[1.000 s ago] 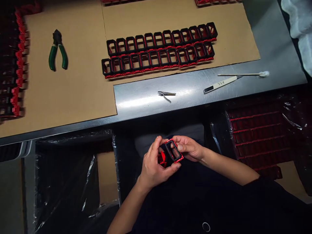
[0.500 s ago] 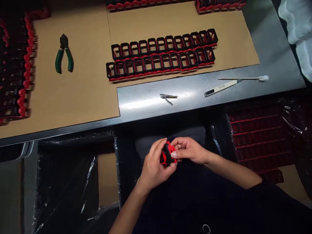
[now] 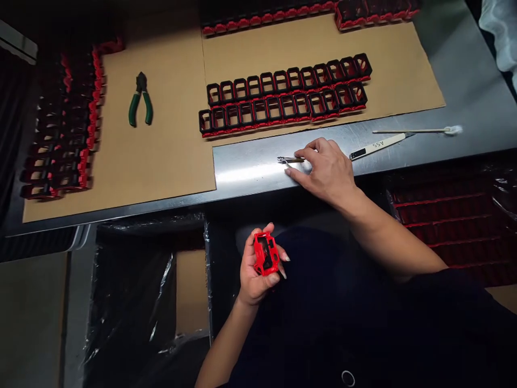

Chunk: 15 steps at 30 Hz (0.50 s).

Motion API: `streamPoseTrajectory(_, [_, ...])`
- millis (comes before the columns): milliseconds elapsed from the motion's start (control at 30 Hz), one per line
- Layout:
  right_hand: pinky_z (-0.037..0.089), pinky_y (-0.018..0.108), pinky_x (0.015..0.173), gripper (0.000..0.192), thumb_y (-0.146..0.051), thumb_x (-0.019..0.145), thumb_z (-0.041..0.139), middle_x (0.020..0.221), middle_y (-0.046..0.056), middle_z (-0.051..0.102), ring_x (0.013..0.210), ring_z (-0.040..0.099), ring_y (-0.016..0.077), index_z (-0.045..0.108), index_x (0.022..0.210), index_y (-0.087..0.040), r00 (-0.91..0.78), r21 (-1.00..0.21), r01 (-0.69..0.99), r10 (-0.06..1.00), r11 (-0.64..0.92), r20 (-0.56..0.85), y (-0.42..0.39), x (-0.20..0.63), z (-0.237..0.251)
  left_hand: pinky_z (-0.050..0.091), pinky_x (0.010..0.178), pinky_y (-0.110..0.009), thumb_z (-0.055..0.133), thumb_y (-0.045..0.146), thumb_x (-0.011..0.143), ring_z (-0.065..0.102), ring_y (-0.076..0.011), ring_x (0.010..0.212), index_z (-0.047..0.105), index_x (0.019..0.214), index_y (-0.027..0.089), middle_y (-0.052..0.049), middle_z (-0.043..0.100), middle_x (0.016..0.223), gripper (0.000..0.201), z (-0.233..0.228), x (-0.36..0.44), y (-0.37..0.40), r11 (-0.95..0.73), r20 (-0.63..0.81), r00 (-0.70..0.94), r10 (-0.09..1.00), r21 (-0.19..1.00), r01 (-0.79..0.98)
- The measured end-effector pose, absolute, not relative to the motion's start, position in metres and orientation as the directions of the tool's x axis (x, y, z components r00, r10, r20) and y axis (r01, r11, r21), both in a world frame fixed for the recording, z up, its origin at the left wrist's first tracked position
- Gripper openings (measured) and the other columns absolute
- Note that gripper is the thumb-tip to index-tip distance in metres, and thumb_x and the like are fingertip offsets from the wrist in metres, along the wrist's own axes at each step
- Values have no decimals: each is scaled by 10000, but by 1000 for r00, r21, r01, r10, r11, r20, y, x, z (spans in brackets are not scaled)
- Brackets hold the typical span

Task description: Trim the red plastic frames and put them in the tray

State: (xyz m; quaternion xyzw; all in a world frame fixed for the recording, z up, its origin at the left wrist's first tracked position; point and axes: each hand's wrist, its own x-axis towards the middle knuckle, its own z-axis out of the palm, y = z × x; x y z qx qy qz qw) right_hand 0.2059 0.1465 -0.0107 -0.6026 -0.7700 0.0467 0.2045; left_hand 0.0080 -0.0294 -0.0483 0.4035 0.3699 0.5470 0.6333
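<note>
My left hand (image 3: 253,272) is closed around a red and black plastic housing (image 3: 266,253), held low in front of my body with its red, open-framed side facing up. On the bare metal strip of the bench, my right hand (image 3: 329,167) has its thumb and index finger on either side of small metal nippers (image 3: 285,160). The fingers are at the handles and partly cover them, while the jaws point left and still lie at the bench surface. Just right of that hand lies a white-handled craft knife (image 3: 375,147).
Two rows of black and red housings (image 3: 283,102) stand on the cardboard sheet (image 3: 173,156). Green-handled cutters (image 3: 140,102) lie to their left, beside more stacked housings (image 3: 68,140). A cotton-tipped stick (image 3: 420,130) touches the knife tip. Plastic-lined boxes (image 3: 133,291) stand below the bench edge.
My right hand has let go of the housing and moved up to the nippers on the bench. My left hand keeps the housing, now turned with its red side up. The view has shifted slightly.
</note>
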Motion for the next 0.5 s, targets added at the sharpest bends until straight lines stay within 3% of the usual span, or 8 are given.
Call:
streamPoseTrajectory(200, [483,401,774,288,-429,872,724,1059,105,662,989,571,306,720,1054,-206,-204,-327,896,933,300,296,145,212,-12,588,522,-235,760,507,822,688,-142,783,356,1482,376,-158,487,1507,785,-46,5,-30,-12,54,167,985,970,-244])
streamPoseTrajectory(300, [500,394,769,197,-353,855,739,941,89,695,895,614,279,725,980,-202,-242,-379,848,907,370,344,142,226,-3,643,732,-355,773,430,825,718,-212,931,367,1481,304,-177,574,1403,782,-41,4,-28,-145,150,163,975,989,-42])
streamPoseTrajectory(400, [531,366,725,173,-305,860,724,824,55,704,737,640,222,728,1001,-205,-314,-489,727,867,482,388,117,242,11,603,928,-478,779,333,801,655,-299,1172,406,1475,219,-184,628,1305,779,-33,2,-25,-365,328,183,927,902,230])
streamPoseTrajectory(500, [560,327,660,206,-219,860,708,858,53,723,740,675,201,735,1064,-215,-406,-632,548,835,548,372,71,254,22,615,915,-442,756,264,787,653,-285,1175,401,1495,172,-196,630,1284,797,-26,0,-24,-483,413,255,874,795,367])
